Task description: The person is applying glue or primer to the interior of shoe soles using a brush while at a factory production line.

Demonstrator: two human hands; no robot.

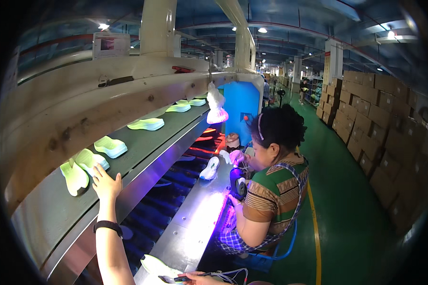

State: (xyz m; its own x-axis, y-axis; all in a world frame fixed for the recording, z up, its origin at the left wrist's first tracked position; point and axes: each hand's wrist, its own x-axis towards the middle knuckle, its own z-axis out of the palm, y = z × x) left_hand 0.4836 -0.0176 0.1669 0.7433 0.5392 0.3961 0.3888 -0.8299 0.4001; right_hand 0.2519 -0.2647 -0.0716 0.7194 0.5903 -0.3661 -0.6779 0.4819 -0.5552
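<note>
Bare L-hand grip (108, 184) on pale yellow-green shoe sole (86, 159), dk-green flat belt (47, 213); R-hand grip (199, 279) w/ slim blk tool (181, 279).

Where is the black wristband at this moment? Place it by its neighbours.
The wristband is at the lower left of the head view, below the left hand, which touches a pale green sole on the belt.

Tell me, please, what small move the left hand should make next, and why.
Probably the left hand should close its fingers on the yellow-green sole beneath them: they appear spread at its edge, not wrapped around it, while the right hand seems occupied with a dark tool.
</note>
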